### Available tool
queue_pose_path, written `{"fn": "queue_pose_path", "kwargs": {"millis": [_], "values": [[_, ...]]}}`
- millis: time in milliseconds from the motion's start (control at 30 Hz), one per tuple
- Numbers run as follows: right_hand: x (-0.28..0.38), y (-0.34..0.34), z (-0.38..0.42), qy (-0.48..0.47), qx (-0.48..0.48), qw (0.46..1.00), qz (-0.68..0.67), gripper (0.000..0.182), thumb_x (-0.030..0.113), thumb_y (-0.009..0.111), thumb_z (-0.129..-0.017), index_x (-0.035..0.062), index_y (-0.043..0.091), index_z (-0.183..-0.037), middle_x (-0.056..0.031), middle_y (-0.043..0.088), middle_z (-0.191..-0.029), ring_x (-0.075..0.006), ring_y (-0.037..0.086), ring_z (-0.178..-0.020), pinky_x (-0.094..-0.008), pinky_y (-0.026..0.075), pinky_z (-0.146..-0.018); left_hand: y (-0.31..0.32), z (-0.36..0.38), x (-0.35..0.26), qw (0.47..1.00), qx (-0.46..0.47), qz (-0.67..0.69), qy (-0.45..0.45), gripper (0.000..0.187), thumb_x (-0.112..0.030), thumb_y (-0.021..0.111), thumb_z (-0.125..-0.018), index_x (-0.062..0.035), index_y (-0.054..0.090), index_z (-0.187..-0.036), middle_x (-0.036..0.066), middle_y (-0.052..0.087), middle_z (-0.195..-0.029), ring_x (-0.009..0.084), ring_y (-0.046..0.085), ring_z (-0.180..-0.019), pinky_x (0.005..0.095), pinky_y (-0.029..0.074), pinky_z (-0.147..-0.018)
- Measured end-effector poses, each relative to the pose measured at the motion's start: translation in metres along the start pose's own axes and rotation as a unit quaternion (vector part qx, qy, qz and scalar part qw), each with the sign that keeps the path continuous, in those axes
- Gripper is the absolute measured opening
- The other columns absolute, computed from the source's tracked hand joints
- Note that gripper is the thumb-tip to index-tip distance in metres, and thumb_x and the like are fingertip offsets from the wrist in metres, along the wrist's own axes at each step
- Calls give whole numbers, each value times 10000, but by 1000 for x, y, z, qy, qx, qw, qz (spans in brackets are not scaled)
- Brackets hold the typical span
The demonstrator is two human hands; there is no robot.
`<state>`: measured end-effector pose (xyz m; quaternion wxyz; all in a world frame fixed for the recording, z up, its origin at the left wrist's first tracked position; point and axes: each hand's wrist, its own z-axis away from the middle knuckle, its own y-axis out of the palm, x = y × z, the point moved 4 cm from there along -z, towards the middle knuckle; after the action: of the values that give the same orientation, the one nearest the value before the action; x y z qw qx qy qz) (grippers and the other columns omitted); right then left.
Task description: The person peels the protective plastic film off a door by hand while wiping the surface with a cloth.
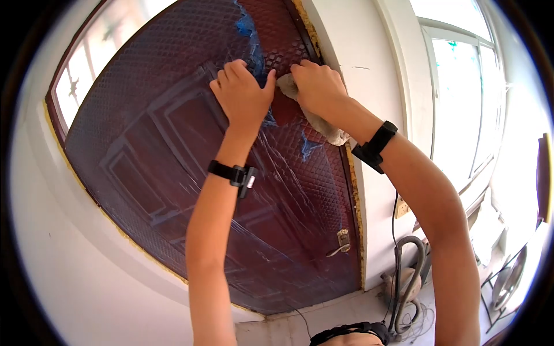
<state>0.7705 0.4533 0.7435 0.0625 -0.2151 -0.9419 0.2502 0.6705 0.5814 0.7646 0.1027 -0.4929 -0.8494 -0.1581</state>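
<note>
Forearms (210, 230), maroon door (300, 254), blue film (248, 27), white wall (356, 46)

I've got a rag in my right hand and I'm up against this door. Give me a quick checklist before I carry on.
1. Rag gripped: ok. The right hand holds the grey rag, part of it hanging down.
2. Left hand braced on the door: cannot tell; it is at the surface, but its contact is hidden.
3. Film edges tidy: not ok. The blue film is ragged by the left hand, with a loose-looking scrap lower down.
4. Hands clear of the door handle: ok, both are well above it.
5. Door latched: cannot tell.
</note>
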Motion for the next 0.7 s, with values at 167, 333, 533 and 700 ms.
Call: {"fn": "queue_pose_path", "kwargs": {"millis": [167, 333, 533, 700], "values": [[-3, 3, -1, 7, 4, 1000, -1, 283, 105, 796, -835, 34, 720, -1098, -158, 714, -1184, -353, 766, -1014, -439, 638, -812, 14, 10, -21, 993, -12, -112, 15, 311, -373, 789, -908, -136, 599, -841, 43, 558, -864, 236, 544, -867, 404, 380, -786], [-4, 4, 1, 16, -10, 1000, 8, 291, 111, 783, -840, 31, 709, -1110, -163, 711, -1179, -375, 762, -1008, -445, 634, -831, 27, 20, -12, 993, -19, -96, 72, 223, -147, 711, -925, -169, 543, -780, -3, 512, -690, 189, 526, -732, 372, 371, -734], [-4, 5, 0, 31, -6, 1000, -5, 299, 126, 792, -846, 30, 705, -1116, -175, 709, -1187, -376, 766, -1003, -454, 634, -834, 22, 22, 3, 992, -22, -90, 81, 232, -63, 686, -894, -176, 532, -764, -12, 475, -613, 173, 512, -640, 361, 369, -712], [-3, 2, 0, 38, 12, 999, -1, 331, 132, 791, -854, 33, 714, -1161, -169, 709, -1210, -372, 765, -1020, -458, 632, -850, 19, 23, 13, 994, -13, -84, 66, 234, -46, 684, -893, -172, 533, -767, -11, 470, -598, 169, 505, -602, 361, 359, -693]]}}
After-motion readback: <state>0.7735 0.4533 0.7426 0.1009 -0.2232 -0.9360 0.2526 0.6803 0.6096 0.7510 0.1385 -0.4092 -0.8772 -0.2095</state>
